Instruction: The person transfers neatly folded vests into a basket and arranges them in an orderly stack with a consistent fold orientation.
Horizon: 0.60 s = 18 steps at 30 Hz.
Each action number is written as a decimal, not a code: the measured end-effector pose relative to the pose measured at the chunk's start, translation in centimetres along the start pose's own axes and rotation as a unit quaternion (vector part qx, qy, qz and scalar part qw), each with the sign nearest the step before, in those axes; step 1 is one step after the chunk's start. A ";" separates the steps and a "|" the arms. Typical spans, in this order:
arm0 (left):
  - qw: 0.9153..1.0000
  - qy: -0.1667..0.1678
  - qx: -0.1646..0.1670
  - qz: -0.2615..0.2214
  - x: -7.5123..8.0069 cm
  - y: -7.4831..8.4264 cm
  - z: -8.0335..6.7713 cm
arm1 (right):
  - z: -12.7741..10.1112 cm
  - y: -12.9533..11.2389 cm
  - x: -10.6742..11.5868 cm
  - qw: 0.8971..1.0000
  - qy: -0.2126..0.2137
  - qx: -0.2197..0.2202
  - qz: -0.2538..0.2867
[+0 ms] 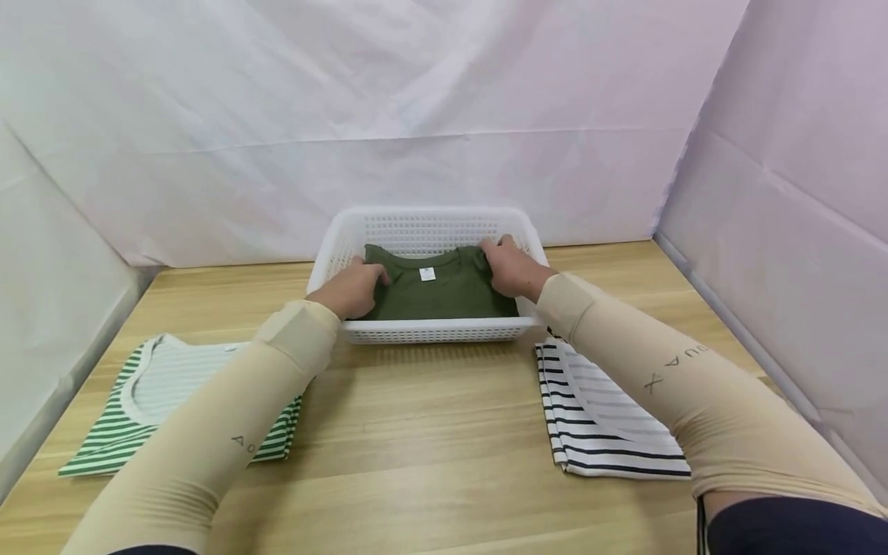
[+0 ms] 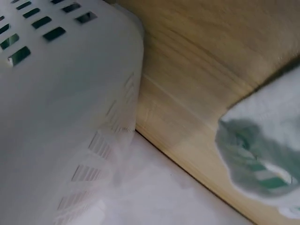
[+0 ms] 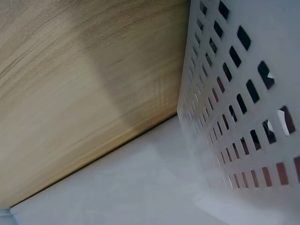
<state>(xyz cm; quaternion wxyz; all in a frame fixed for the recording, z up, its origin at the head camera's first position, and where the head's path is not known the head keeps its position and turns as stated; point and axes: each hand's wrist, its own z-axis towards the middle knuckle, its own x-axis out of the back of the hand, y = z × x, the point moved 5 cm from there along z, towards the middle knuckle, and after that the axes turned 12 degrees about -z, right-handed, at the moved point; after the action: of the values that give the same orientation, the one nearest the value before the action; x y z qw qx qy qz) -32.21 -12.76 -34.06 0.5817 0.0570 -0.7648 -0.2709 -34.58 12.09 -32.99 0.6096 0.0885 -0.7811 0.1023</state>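
Note:
A dark green folded T-shirt (image 1: 444, 297) with a white label at its neckline lies inside a white plastic basket (image 1: 437, 327). My left hand (image 1: 351, 289) grips the shirt's left shoulder, just inside the basket's left wall. On the opposite side, my right hand (image 1: 512, 268) holds the right shoulder near the right wall. Some of the fingertips are hidden by the cloth and the hands themselves. Both wrist views show the outside of the slotted basket wall (image 2: 84, 79), (image 3: 253, 47), with neither hand visible there.
To the left on the wooden table (image 1: 416, 447) lies a folded green-and-white striped shirt (image 1: 104, 443), partly behind my left forearm. A folded black-and-white striped shirt (image 1: 610, 451) lies at right, partly under my right forearm. White cloth walls (image 1: 430, 100) stand behind the basket and at both sides.

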 end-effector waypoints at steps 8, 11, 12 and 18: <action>0.997 -0.005 -0.014 0.070 -0.5 0.3 -0.4 | 0.1 -0.4 -0.8 0.993 0.016 0.040 -0.110; 0.994 0.002 -0.012 0.105 -1.0 0.6 -0.8 | -0.3 -0.4 -1.2 0.981 0.024 0.062 -0.184; 0.993 0.006 -0.010 0.119 -1.1 0.7 -0.9 | -0.4 -0.4 -1.3 0.977 0.023 0.071 -0.202; 0.977 0.029 -0.027 0.209 -1.2 1.9 -2.0 | -0.9 -0.6 -1.2 0.961 -0.006 0.128 -0.245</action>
<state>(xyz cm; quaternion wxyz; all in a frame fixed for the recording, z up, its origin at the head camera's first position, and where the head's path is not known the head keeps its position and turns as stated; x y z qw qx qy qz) -29.55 -11.35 -33.79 0.6488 -0.1121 -0.7350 -0.1624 -33.25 11.74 -33.94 0.5952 0.3552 -0.7192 0.0488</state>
